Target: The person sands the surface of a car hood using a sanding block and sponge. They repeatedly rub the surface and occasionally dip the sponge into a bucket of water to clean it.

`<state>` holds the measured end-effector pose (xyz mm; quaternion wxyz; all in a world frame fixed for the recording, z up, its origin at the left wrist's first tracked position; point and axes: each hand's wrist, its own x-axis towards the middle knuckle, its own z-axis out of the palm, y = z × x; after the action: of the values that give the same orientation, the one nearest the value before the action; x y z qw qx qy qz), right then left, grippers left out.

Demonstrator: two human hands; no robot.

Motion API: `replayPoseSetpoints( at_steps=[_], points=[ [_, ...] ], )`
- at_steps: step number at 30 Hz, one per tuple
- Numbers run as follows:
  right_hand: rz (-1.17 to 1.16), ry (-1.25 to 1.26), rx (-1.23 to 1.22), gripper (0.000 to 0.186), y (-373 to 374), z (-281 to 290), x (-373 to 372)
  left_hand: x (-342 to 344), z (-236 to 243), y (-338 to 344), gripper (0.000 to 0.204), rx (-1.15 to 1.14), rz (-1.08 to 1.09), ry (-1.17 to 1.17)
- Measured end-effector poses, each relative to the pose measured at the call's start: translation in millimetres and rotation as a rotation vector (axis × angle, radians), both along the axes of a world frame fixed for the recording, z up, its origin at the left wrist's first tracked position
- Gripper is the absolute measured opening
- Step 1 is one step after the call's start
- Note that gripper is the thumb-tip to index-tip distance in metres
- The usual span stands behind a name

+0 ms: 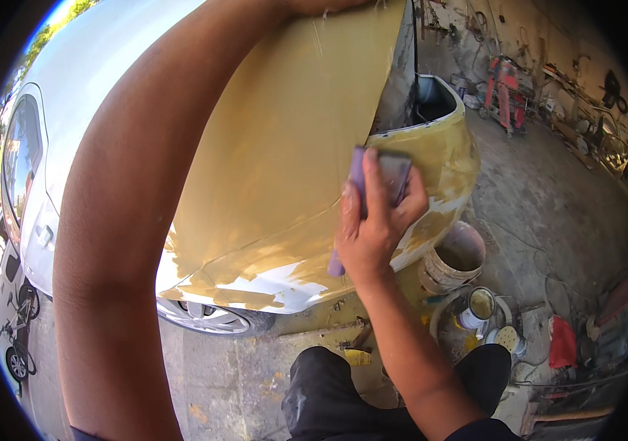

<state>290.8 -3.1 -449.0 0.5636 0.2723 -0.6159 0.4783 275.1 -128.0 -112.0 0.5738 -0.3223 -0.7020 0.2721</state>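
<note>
My right hand (377,231) is closed around a purple and grey sanding block (357,176). It presses the block against the car's rear corner, beside the panel gap. The car panel (284,147) is coated in smooth tan filler, with patchy white showing along its lower edge. My left arm reaches up across the view, and my left hand (329,6) is at the top edge against the upper part of the panel. Most of its fingers are cut off by the frame. An open lamp recess (432,99) lies to the right of the gap.
A dirty white bucket (452,257) stands on the floor to the right of the bumper. Near it are an open can (478,305) and a red cloth-like piece (562,342). A red floor jack (505,92) is by the back wall. The car wheel (207,316) shows below the panel.
</note>
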Motion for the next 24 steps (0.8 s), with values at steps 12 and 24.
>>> replayPoseSetpoints(
  at_steps=[12, 24],
  points=[
    [-0.063, 0.211, 0.368, 0.047, 46, -31, -17, -1, -3, -2, 0.041, 0.011, 0.009, 0.031],
    [-0.104, 0.576, 0.604, 0.046, 83, 4, -56, -4, -3, -2, 0.041, 0.031, 0.022, 0.067]
  ],
)
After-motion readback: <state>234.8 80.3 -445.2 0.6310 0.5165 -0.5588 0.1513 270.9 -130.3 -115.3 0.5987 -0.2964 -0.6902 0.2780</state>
